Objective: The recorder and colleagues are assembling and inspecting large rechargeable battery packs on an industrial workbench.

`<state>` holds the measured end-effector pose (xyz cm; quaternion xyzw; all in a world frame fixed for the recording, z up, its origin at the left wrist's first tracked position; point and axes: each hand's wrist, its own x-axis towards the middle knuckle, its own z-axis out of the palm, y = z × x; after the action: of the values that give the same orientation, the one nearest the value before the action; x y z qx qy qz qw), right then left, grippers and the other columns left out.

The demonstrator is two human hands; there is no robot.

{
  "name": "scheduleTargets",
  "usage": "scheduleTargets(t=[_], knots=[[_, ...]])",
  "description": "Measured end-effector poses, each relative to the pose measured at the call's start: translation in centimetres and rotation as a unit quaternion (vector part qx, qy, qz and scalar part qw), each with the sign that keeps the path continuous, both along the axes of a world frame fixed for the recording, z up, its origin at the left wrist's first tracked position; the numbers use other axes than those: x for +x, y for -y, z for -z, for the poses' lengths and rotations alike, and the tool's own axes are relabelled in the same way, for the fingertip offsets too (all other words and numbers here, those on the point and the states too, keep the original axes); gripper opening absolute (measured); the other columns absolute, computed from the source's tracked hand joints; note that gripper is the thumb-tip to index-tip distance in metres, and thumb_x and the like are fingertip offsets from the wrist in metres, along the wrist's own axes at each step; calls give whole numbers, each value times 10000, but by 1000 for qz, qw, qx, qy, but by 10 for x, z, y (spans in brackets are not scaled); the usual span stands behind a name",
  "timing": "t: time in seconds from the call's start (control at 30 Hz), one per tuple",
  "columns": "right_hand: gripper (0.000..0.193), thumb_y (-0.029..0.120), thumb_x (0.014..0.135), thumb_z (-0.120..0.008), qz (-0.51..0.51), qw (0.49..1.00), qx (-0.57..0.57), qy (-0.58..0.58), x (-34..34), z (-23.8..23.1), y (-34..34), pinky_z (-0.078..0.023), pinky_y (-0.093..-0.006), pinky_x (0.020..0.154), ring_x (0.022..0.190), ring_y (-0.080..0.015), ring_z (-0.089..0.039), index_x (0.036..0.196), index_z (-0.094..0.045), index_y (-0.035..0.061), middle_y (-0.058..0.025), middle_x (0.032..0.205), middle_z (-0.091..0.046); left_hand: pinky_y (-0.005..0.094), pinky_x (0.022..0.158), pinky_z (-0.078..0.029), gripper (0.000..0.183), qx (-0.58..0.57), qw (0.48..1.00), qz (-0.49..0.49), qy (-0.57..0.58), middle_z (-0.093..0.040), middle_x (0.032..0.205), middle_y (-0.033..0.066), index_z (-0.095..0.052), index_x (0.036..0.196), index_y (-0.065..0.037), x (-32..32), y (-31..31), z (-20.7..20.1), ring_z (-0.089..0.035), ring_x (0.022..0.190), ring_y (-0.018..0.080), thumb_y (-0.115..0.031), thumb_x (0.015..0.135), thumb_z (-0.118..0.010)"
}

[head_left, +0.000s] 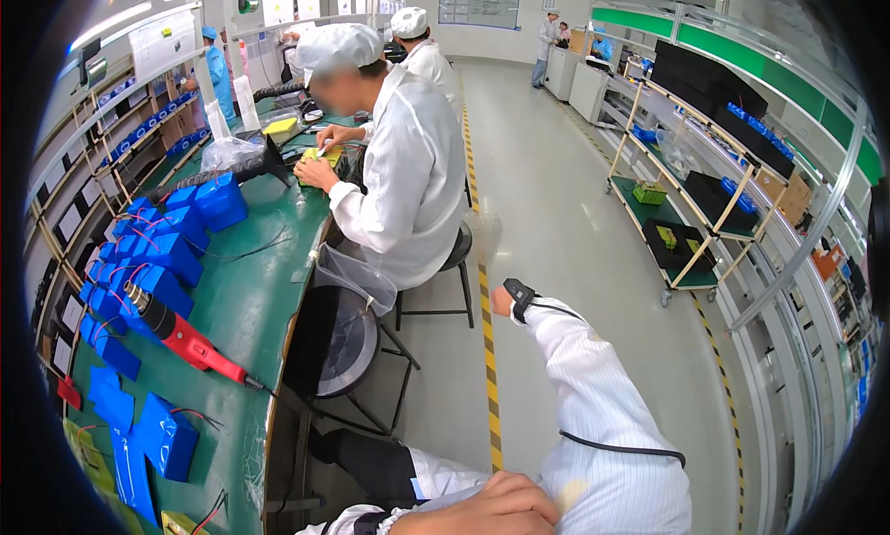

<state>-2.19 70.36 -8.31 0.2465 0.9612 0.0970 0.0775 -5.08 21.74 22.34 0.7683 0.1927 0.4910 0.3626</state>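
My right arm, in a white striped coat sleeve (593,377), reaches forward over the aisle. Beyond a black wrist device (521,299), only a small part of my right hand (502,301) shows, its fingers hidden. At the lower edge my left hand (505,509) lies against the right sleeve, fingers bent and closed on the cloth. To the left, on the green bench (246,303), are several blue-wrapped battery packs (171,257) with red and black wires. A red heat gun (197,345) lies beside them. Nearer are a single blue pack (167,438) and blue wrap sheets (130,465).
A co-worker in a white coat (408,155) sits at the bench, handling a yellow-green pack (315,169). An empty black stool (338,340) stands between us. A wheeled rack (686,275) is on the right. Striped floor tape (484,350) edges the aisle.
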Motion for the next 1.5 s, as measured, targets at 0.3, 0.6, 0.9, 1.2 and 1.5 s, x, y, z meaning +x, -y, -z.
scheduleTargets(t=[0.3,0.6,0.9,1.2,1.5], knots=[[266,280,714,-638,-1,1000,-16,15,15,-14,16,-562,-500,692,741,-398,-695,822,-746,61,-190,775,-701,425,836,-403,144,64,989,-119,-66,-592,932,63,-612,919,-110,-1,9,2,-559,858,285,-105,800,-692],[262,273,710,-644,10,999,-45,28,33,-2,25,-564,-497,696,739,-398,-695,821,-746,58,-194,771,-699,437,805,-486,206,121,970,-200,-71,-677,1030,113,-646,1035,-69,6,12,20,-640,893,307,-75,843,-718],[258,266,705,-649,-1,998,-67,22,26,7,34,-566,-494,700,737,-398,-696,820,-746,55,-199,767,-697,401,840,-501,214,38,989,-133,-46,-689,1076,139,-658,1132,-29,-9,16,26,-663,957,315,-86,927,-672],[251,257,700,-654,-15,996,-80,42,17,-6,59,-568,-492,702,732,-395,-696,811,-744,50,-206,757,-692,414,737,-493,101,14,996,-77,39,-634,962,131,-661,1040,-33,-1,9,31,-624,825,328,-94,964,-632],[182,277,676,-654,-53,995,26,83,24,50,40,-526,-485,598,625,-359,-670,697,-715,107,-159,663,-666,386,779,-505,180,-56,990,-96,83,-673,987,128,-675,1093,-12,6,12,29,-647,859,301,-123,951,-672]])
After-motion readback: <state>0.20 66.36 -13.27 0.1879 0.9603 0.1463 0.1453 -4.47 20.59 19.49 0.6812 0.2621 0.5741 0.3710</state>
